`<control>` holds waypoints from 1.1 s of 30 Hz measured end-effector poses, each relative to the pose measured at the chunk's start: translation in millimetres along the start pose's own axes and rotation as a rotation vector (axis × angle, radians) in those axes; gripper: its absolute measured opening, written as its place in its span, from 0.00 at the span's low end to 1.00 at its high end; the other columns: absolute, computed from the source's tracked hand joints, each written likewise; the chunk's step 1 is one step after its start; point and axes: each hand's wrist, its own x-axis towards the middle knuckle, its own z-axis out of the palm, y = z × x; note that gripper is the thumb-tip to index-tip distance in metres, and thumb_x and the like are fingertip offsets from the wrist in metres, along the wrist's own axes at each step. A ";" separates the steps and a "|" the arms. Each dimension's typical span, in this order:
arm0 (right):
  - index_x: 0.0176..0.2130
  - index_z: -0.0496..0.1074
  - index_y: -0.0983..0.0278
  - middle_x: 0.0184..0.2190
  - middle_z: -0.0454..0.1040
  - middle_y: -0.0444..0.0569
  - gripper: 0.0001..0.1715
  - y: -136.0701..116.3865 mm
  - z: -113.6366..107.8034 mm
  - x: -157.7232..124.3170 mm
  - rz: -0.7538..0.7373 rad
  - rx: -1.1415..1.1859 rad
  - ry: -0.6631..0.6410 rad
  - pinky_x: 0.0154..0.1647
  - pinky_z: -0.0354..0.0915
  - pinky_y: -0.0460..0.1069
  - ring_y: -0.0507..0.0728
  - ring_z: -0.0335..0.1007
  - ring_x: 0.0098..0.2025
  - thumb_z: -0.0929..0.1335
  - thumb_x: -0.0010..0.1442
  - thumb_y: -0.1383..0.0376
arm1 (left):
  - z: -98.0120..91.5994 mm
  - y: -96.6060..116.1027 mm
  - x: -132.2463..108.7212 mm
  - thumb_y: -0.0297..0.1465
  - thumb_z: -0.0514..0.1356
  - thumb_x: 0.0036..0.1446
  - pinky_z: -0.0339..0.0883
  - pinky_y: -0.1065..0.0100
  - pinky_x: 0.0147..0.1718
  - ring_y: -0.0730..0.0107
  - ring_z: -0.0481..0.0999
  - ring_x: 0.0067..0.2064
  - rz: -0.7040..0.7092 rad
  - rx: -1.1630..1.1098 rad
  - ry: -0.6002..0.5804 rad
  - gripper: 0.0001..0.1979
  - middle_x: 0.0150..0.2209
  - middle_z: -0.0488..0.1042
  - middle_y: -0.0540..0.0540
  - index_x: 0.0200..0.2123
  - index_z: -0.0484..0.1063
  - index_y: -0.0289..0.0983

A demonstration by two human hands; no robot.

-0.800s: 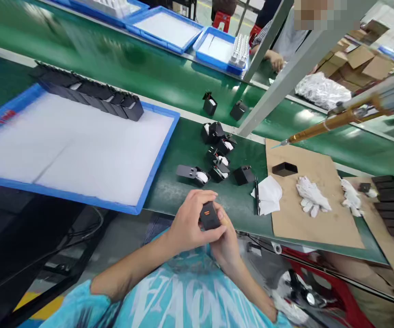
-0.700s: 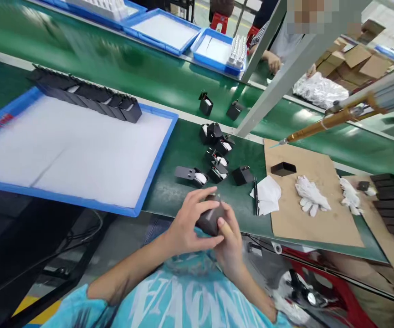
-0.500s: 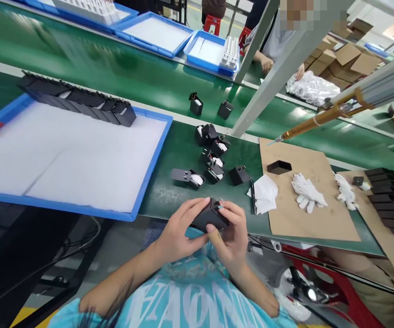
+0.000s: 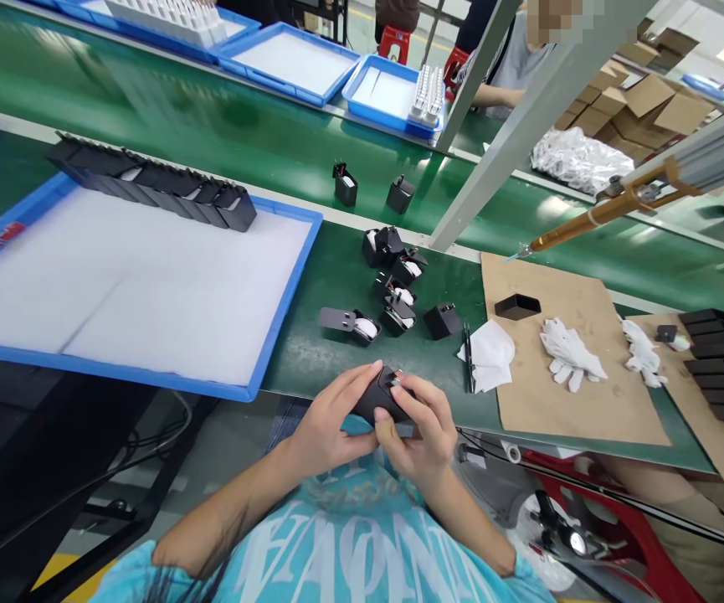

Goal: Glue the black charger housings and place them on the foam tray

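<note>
Black hard plastic: the small boxy charger housing [image 4: 379,399] is clamped between my left hand [image 4: 325,425] and right hand [image 4: 423,433], fingers curled around it, just off the near edge of the table [image 4: 330,268]. I judge it light, stiff, slick; grip its flat sides.

Black charger casing [image 4: 379,397]; green counter [image 4: 336,276]; blue-rimmed tray [image 4: 286,289], white liner; brown cardboard sheet [image 4: 562,394]; white gloves [image 4: 570,353]; shirt [image 4: 336,544] turquoise, seemingly white-lettered.

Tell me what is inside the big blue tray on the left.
A white liner covers the floor of the tray, and a row of black parts stands along its far edge. Whatever is under the liner is hidden.
</note>
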 end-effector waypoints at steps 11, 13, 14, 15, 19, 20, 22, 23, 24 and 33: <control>0.51 0.72 0.56 0.38 0.71 0.49 0.15 -0.4 -13.3 13.1 0.335 0.273 -0.140 0.37 0.70 0.51 0.55 0.70 0.39 0.64 0.64 0.65 | -1.0 -1.4 1.6 0.25 0.65 0.44 0.75 0.61 0.48 0.56 0.76 0.53 0.109 -0.083 0.066 0.40 0.52 0.72 0.33 0.62 0.56 0.32; 0.45 0.75 0.56 0.37 0.72 0.48 0.13 0.6 -19.1 20.6 0.333 0.287 -0.176 0.40 0.69 0.51 0.54 0.70 0.39 0.65 0.64 0.68 | -0.7 -1.9 0.9 0.25 0.65 0.43 0.75 0.61 0.48 0.56 0.76 0.53 0.154 -0.070 0.072 0.40 0.51 0.72 0.33 0.61 0.57 0.31; 0.44 0.76 0.56 0.37 0.73 0.47 0.13 1.5 -21.1 23.6 0.331 0.305 -0.186 0.40 0.69 0.51 0.54 0.71 0.40 0.65 0.63 0.70 | -0.9 -2.1 0.7 0.25 0.65 0.43 0.75 0.61 0.48 0.56 0.76 0.52 0.170 -0.063 0.075 0.40 0.51 0.72 0.33 0.61 0.57 0.31; 0.44 0.76 0.56 0.38 0.74 0.47 0.14 2.7 -22.6 25.9 0.324 0.326 -0.201 0.41 0.69 0.51 0.54 0.71 0.40 0.66 0.63 0.71 | -1.3 -2.3 0.5 0.25 0.64 0.42 0.75 0.62 0.47 0.56 0.76 0.52 0.180 -0.065 0.077 0.40 0.50 0.72 0.33 0.61 0.58 0.30; 0.45 0.77 0.55 0.38 0.77 0.47 0.16 9.1 -25.6 30.6 0.252 0.396 -0.232 0.40 0.70 0.50 0.54 0.74 0.39 0.68 0.60 0.73 | -5.3 -2.5 1.8 0.25 0.61 0.41 0.77 0.64 0.43 0.57 0.78 0.49 0.166 -0.126 0.076 0.38 0.48 0.73 0.34 0.60 0.59 0.30; 0.45 0.77 0.55 0.37 0.77 0.46 0.16 10.6 -26.0 31.1 0.238 0.410 -0.237 0.39 0.71 0.50 0.54 0.74 0.38 0.68 0.60 0.73 | -6.5 -2.5 2.3 0.25 0.61 0.41 0.77 0.65 0.42 0.57 0.78 0.48 0.163 -0.141 0.066 0.39 0.48 0.73 0.35 0.60 0.59 0.31; 0.44 0.77 0.55 0.36 0.77 0.46 0.16 12.8 -26.2 31.3 0.218 0.425 -0.241 0.37 0.71 0.50 0.54 0.74 0.37 0.69 0.60 0.73 | -8.5 -2.6 2.9 0.26 0.61 0.41 0.77 0.64 0.42 0.57 0.79 0.48 0.147 -0.166 0.034 0.39 0.48 0.74 0.36 0.61 0.59 0.34; 0.44 0.77 0.55 0.36 0.77 0.46 0.16 13.4 -25.7 31.1 0.209 0.422 -0.240 0.36 0.71 0.50 0.54 0.74 0.36 0.69 0.60 0.72 | -9.1 -2.8 2.9 0.26 0.61 0.42 0.77 0.63 0.42 0.57 0.79 0.48 0.133 -0.180 0.016 0.40 0.48 0.74 0.36 0.61 0.58 0.35; 0.44 0.77 0.56 0.35 0.77 0.46 0.15 13.7 -24.6 30.5 0.206 0.411 -0.233 0.36 0.71 0.50 0.54 0.74 0.36 0.69 0.60 0.72 | -9.4 -3.1 2.5 0.26 0.61 0.42 0.77 0.63 0.42 0.57 0.79 0.48 0.114 -0.190 0.004 0.40 0.48 0.74 0.37 0.61 0.57 0.37; 0.51 0.71 0.55 0.47 0.72 0.50 0.16 17.6 -6.7 30.7 0.413 0.542 -0.293 0.37 0.72 0.48 0.54 0.72 0.43 0.66 0.64 0.64 | -16.3 -18.5 6.4 0.27 0.63 0.44 0.74 0.58 0.48 0.55 0.76 0.52 0.023 -0.219 -0.078 0.38 0.52 0.73 0.38 0.61 0.58 0.41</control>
